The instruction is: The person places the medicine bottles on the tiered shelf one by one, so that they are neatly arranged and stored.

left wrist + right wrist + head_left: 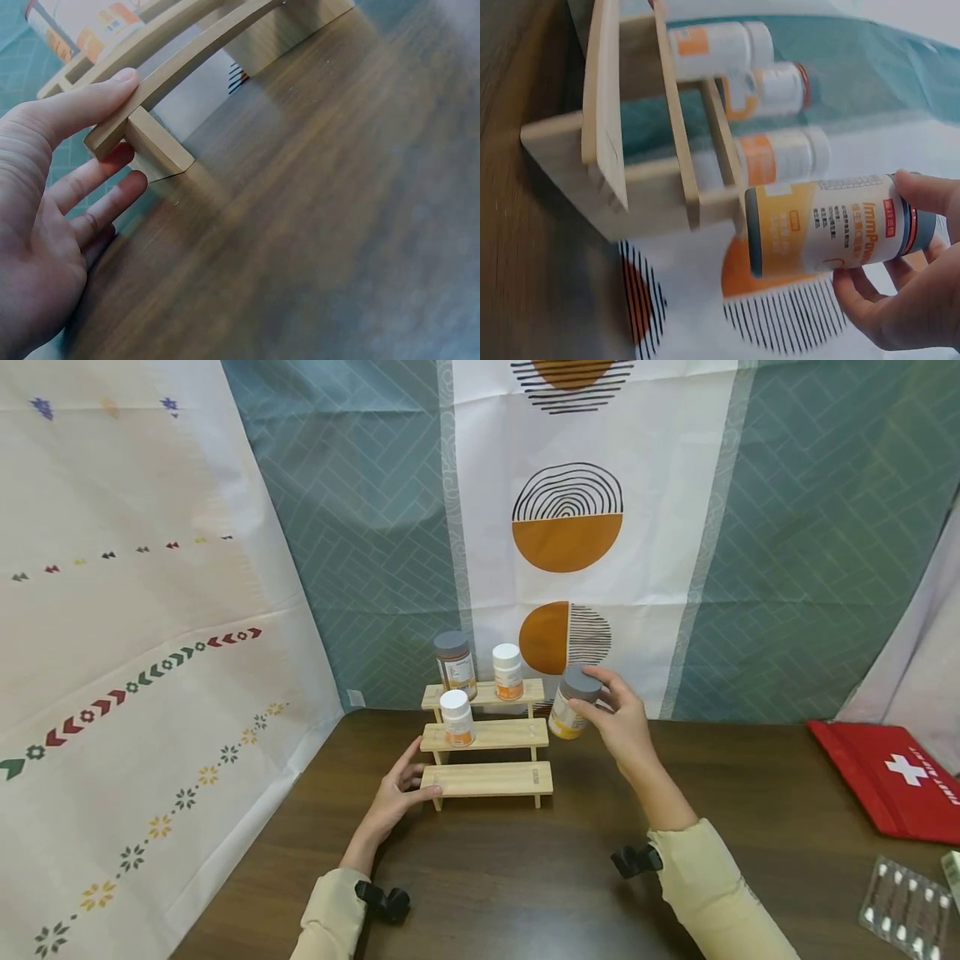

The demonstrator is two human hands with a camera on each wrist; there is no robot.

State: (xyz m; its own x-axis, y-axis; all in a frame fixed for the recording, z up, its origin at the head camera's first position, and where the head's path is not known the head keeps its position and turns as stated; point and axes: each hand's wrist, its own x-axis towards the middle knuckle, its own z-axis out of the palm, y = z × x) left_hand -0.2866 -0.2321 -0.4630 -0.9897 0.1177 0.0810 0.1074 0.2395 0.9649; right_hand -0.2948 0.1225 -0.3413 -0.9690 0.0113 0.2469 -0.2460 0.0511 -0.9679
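Observation:
A three-step wooden shelf (487, 779) stands on the table near the cloth backdrop. My left hand (392, 799) pinches its left end; in the left wrist view the thumb (112, 90) lies on top of the step with fingers beneath. By its grey cap, my right hand (621, 720) holds a supplement bottle (829, 225), tilted and off the table, just right of the upper steps. The top step carries a grey-capped bottle (455, 664) and a white bottle (507, 672). Another white bottle (457, 720) stands on the middle step's left part.
On the right of the brown table (525, 877) lies a red first aid pouch (892, 777). A blister pack (906, 906) lies nearer, beside a partly visible box (952, 870) at the frame edge. Patterned cloths (360, 568) hang behind and at the left.

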